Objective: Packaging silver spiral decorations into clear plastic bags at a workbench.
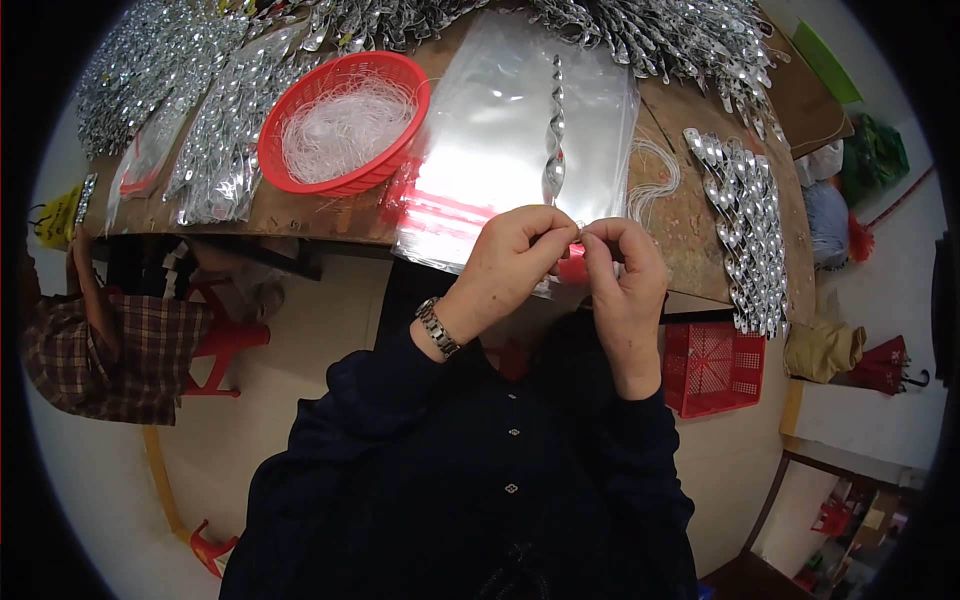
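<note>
A silver twisted spiral strip (555,130) lies lengthwise on a stack of clear plastic bags (480,110) with red bands near their front edge. Just below the strip's wider near end, my left hand (510,255) pinches thumb and forefinger together. My right hand (625,275) pinches at the same spot, its fingertips almost touching the left ones. Something tiny and shiny shows between the fingertips, too small to name. Loose clear strings (652,178) lie right of the bags, close to my right hand.
A red basket (345,185) of clear strings stands left of the bags. Silver spirals (745,230) hang over the table's right edge, and more piles (150,70) cover the far side. A red crate (712,370) sits below the table. A person in a checked shirt (120,345) works at left.
</note>
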`<act>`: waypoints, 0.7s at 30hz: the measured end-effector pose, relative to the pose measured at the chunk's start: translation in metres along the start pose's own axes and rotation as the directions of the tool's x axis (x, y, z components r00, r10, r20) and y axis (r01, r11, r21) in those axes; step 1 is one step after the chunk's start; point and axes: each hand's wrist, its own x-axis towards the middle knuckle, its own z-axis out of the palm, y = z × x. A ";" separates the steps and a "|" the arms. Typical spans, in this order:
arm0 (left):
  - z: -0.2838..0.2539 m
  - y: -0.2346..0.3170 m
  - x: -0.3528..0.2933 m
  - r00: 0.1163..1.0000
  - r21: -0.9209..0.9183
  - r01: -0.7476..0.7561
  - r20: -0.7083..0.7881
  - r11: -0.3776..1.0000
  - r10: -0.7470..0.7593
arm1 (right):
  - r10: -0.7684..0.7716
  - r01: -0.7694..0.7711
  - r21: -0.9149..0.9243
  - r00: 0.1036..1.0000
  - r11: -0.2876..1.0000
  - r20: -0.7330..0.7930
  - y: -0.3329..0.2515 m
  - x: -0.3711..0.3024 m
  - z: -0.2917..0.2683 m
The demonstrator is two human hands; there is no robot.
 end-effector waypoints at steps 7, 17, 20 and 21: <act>0.001 -0.001 0.000 1.000 -0.010 -0.018 -0.011 1.000 0.018 | 0.088 -0.090 0.112 0.996 0.990 0.028 -0.001 -0.001 0.000; 0.002 0.001 0.000 1.000 -0.011 -0.010 -0.010 1.000 0.010 | 0.037 -0.034 0.091 0.999 0.995 -0.032 0.002 -0.001 0.003; 0.002 -0.002 0.000 0.999 0.012 -0.034 -0.014 0.999 0.034 | 0.009 -0.007 0.036 0.999 0.999 -0.051 0.000 0.000 0.003; 0.002 -0.002 0.000 0.999 0.020 -0.038 -0.022 0.999 0.039 | 0.009 -0.007 0.036 0.999 0.999 -0.051 0.000 0.001 0.003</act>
